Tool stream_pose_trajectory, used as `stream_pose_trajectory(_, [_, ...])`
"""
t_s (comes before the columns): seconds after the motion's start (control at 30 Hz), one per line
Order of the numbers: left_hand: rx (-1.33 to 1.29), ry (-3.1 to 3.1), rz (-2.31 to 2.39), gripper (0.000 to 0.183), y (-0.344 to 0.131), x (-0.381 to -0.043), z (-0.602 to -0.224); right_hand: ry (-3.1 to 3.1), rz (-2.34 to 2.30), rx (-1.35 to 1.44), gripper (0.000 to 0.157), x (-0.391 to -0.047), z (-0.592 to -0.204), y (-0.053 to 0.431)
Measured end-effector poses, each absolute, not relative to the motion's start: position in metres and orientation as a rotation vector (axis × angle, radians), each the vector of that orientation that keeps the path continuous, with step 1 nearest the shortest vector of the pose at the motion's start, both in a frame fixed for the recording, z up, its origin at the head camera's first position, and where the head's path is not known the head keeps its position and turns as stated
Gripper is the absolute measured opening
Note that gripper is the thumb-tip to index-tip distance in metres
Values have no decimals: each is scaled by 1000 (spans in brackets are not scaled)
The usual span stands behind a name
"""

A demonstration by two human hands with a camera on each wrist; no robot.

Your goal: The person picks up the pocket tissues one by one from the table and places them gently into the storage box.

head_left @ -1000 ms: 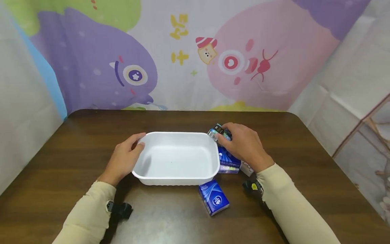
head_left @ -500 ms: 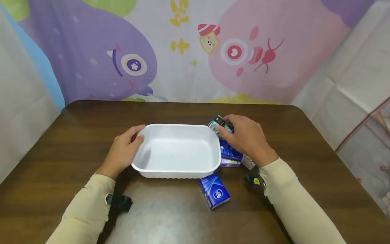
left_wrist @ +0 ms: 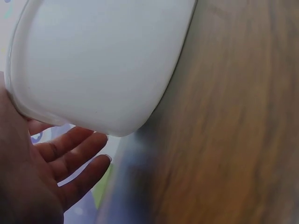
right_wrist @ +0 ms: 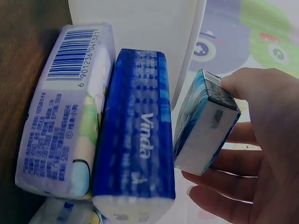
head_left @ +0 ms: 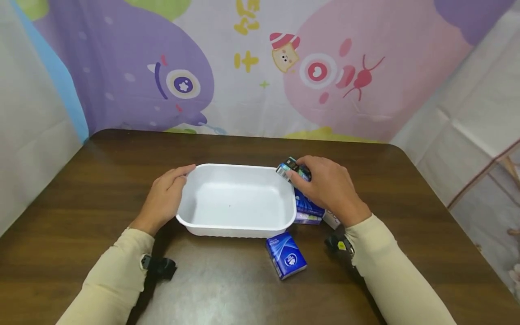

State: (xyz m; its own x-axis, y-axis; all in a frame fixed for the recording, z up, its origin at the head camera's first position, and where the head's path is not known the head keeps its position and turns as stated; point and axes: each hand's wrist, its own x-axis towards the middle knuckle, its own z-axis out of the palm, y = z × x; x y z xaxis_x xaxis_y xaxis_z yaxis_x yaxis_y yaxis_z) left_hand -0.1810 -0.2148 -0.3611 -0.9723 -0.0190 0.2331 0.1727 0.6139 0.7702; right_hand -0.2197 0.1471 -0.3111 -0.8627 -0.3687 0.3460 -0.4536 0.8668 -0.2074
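My left hand (head_left: pixel 162 196) rests at the left rim of a white plastic tray (head_left: pixel 235 232). In the left wrist view its fingers (left_wrist: pixel 84 179) stretch loosely along the outer wall. Above the tray's far right corner, my right hand (head_left: pixel 327 187) pinches a small black-and-teal pack (right_wrist: pixel 205 123) between thumb and fingers, tilted. Right beside the tray stand a blue Vinda tissue pack (right_wrist: pixel 135 126) and a lilac tissue pack (right_wrist: pixel 60 121). Another blue tissue pack (head_left: pixel 286 255) lies at the near right corner.
A white pack (head_left: pixel 331 220) lies partly hidden under my right wrist. The brown table (head_left: pixel 101 189) ends at a cartoon-print cloth (head_left: pixel 252 104) behind, with pale cloth (head_left: pixel 471 131) hanging at the right.
My left thumb has drawn back from inside the tray's rim to its edge. The right hand keeps its pinch on the small pack. The head view has tilted down a little.
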Motion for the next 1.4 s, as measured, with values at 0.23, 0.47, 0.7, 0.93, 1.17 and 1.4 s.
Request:
stream_pose_trajectory(0.23, [-134, -2605, -1326, 48, -212, -182, -371, -2738, 392, 651, 51, -219, -313, 143])
stream_pose_trajectory(0.47, [-155, -2627, -1274, 54, -211, -178, -377, -2717, 390, 730, 51, -220, -318, 141])
stream_pose_trajectory(0.7, [-133, -2596, -1248, 54, -214, -176, -373, -2686, 365, 779, 51, -224, -315, 135])
stream_pose_trajectory(0.93, [-111, -2631, -1280, 53, -217, -180, -367, -2659, 366, 812, 50, -223, -311, 129])
stream_pose_trajectory(1.17, [-102, -2614, -1312, 46, -219, -182, -366, -2599, 352, 886, 50, -221, -310, 123])
stream_pose_trajectory(1.4, [-88, -2641, -1335, 45, -216, -181, -365, -2606, 337, 929, 49, -218, -311, 122])
